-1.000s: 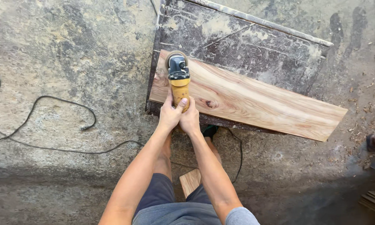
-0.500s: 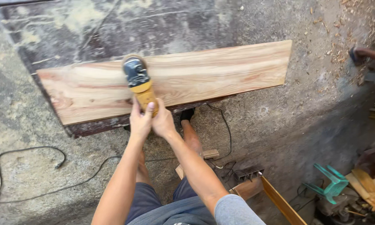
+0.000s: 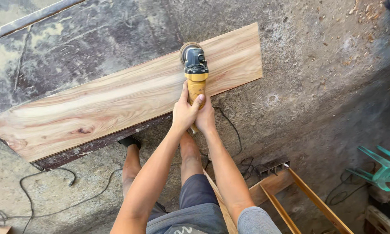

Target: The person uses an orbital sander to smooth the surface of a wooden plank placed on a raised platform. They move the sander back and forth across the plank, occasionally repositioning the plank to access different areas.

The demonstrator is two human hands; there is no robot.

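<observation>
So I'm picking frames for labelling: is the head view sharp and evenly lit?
Head view: plank grain and sander look sharp; light is soft and even on the plank, with a darker shaded band over the floor at right; edges bend slightly from the wide lens.

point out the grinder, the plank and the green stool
grinder [image 3: 196, 76], head view, on its yellow body above the hands
plank [image 3: 117, 104], head view, on the bare wood grain left of the tool
green stool [image 3: 383, 167], head view, on its tipped plastic frame at the right edge
</observation>
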